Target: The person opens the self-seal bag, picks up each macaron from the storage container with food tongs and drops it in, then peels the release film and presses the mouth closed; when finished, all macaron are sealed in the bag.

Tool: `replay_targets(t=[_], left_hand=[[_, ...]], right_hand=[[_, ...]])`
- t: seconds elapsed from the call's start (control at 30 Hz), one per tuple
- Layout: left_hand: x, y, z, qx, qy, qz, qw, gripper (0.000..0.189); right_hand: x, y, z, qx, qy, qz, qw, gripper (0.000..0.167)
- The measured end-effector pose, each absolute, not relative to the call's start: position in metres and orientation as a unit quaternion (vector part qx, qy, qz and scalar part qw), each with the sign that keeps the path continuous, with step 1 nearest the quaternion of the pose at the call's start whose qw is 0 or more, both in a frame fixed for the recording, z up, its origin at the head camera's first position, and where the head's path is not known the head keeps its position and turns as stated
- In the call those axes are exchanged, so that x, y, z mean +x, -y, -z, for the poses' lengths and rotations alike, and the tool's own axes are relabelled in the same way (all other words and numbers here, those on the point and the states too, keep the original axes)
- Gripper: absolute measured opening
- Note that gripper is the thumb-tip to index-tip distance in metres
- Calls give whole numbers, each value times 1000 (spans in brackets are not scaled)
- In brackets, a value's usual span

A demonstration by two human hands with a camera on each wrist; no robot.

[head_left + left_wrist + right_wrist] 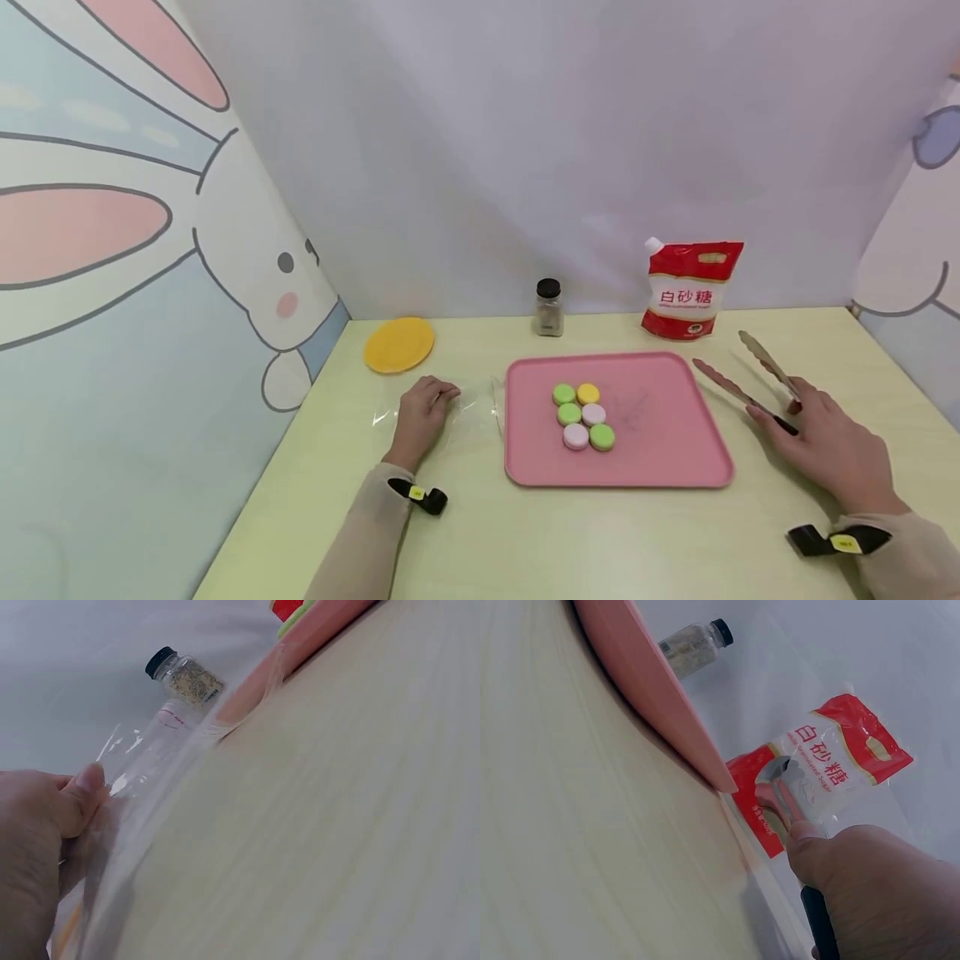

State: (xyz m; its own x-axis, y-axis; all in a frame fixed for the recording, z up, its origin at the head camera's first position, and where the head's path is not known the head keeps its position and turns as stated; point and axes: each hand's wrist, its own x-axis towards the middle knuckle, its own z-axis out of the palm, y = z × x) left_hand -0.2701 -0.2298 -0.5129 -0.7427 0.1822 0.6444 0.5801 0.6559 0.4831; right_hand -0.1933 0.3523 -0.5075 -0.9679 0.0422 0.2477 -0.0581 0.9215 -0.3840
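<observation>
My left hand point(420, 421) pinches a clear plastic bag point(477, 408) between thumb and fingers, to the left of the pink tray. In the left wrist view the bag point(150, 761) spreads out from the thumb toward the tray's edge. Beyond the tray's right side, my right hand point(843, 450) holds metal tongs point(727, 384) with dark grips. The two arms of the tongs stand apart, with nothing between their tips. Several green, yellow and pale lilac macarons point(569, 414) lie grouped on the left half of the pink tray point(667, 454).
A yellow plate point(399, 345) lies at the back left. Behind the tray stand a black-lidded spice jar point(550, 312) and a red and white bag of white granulated sugar point(690, 292), close to the back wall. Side walls with rabbit drawings point(255, 275) bound the table.
</observation>
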Motion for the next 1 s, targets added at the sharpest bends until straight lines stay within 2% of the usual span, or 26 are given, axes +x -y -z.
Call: replay_targets(t=[0.07,0.17,0.27,0.37,0.43,0.5,0.67,0.77,0.87,1.0], left_hand=[[-273,230,511,-210,860,367,285,6],[-278,229,509,-201,850,390,291,11],[-280,227,506,-206,842,396,304,5],[-280,227,506,-216,836,393,315,2],[-278,228,508,-217,830,401,320,1],[-275,230,510,-221,819,414,330,4],[-273,233,506,-230,776,454,374,14],[-275,230,500,-237,749,472,400,18],[-267,222,490,-239,732,485,413,19],[-257,217,480,-240,723,488,427,22]], right_hand=[[-194,-351,505,6,970,-202,131,69],[-196,-349,501,15,966,-209,149,49],[-196,-345,495,59,957,-206,196,33],[-198,-332,482,158,936,-181,257,35],[-200,-313,469,221,924,-156,270,43],[-205,-286,454,265,921,-140,247,47],[-234,-220,427,301,939,-119,113,42],[-253,-200,421,311,944,-99,59,41],[-263,-193,422,315,945,-82,31,41],[-266,-190,425,330,940,-74,31,41]])
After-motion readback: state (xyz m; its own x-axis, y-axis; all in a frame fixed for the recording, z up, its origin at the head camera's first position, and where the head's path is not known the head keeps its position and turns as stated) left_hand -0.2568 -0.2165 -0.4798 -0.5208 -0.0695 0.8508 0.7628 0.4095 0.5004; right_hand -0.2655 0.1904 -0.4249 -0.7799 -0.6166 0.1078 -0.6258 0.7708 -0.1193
